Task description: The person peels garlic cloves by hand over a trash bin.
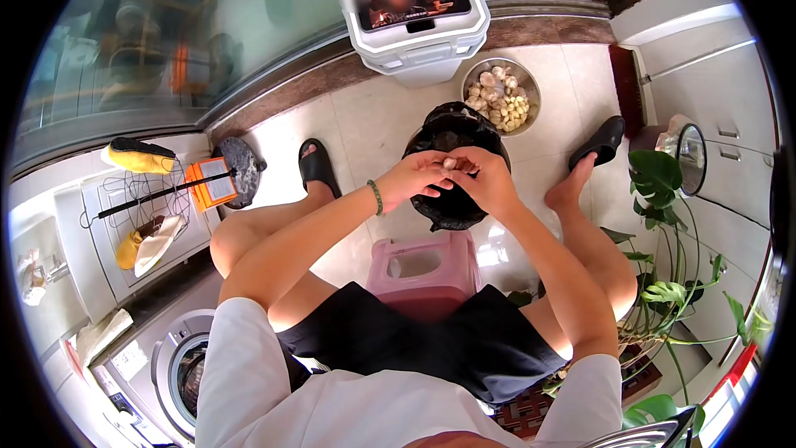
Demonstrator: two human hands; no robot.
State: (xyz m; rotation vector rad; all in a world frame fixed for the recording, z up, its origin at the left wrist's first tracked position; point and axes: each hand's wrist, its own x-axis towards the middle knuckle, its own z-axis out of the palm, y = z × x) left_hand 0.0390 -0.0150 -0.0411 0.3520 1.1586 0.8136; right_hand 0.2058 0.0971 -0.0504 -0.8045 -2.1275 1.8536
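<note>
My left hand (414,177), with a green beaded bracelet at the wrist, and my right hand (486,179) meet in front of me. Between their fingertips they pinch a small pale garlic clove (449,163). Directly below is a bin lined with a black plastic bag (456,214); its inside is dark and I cannot make out the contents. Just beyond the bin, to the right, a round metal bowl (535,99) stands on the floor. It holds whole garlic bulbs (491,88) and peeled cloves (514,109).
A pink plastic stool (423,274) is between my legs. A white box (419,46) with a phone (427,2) on top stands ahead. Leafy plants (663,290) and white cabinets (713,75) line the right; a washing machine (145,365) and a wire shoe rack (157,199) are left.
</note>
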